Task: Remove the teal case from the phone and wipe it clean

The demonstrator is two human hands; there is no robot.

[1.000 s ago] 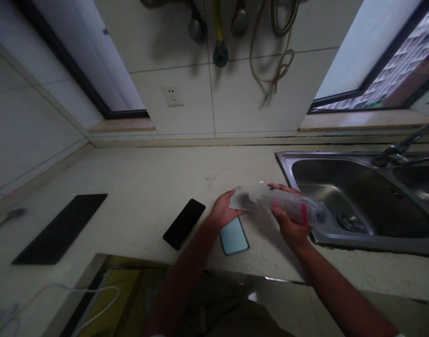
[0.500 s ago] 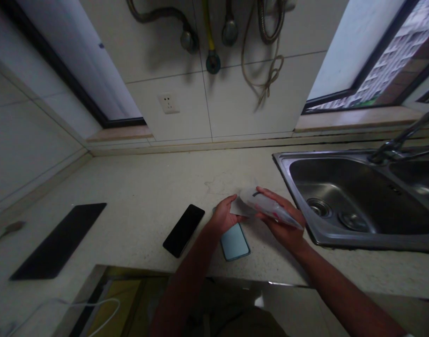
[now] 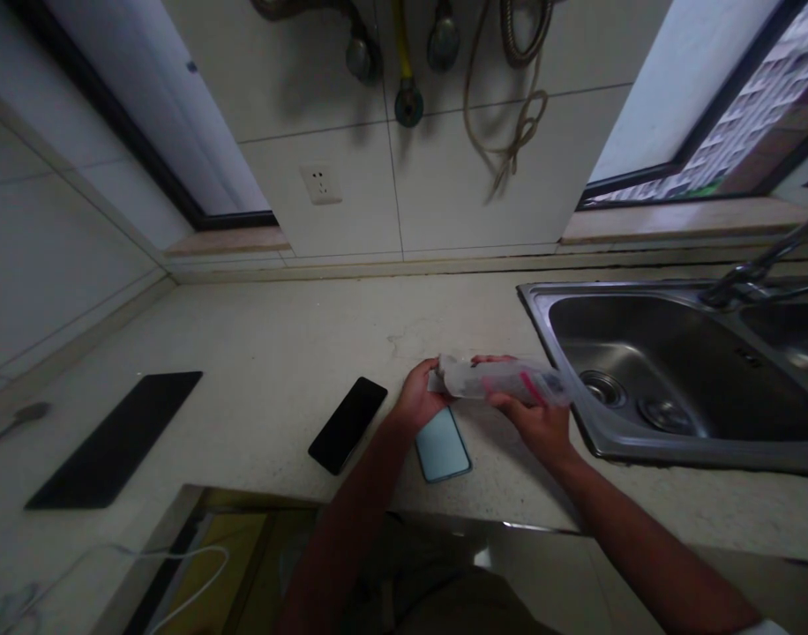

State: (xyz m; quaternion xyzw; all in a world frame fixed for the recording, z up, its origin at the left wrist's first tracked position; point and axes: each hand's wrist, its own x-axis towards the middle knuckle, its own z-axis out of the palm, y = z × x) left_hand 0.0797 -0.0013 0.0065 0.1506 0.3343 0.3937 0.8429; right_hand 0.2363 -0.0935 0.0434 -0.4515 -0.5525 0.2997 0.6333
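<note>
Both my hands hold a clear plastic packet with a pink-red stripe just above the countertop. My left hand grips its left end, and my right hand holds it from below near the middle. Directly under my left hand lies a light blue phone, flat on the counter. A black phone lies to its left, apart from it.
A steel sink with a tap sits at the right, close to the packet. A black rectangular mat lies at the left. A white cable runs near the front left edge. Hoses hang on the tiled wall by a socket.
The packet has turned from tilted to roughly level, and both hands have drawn closer together on it. The phones have not moved.
</note>
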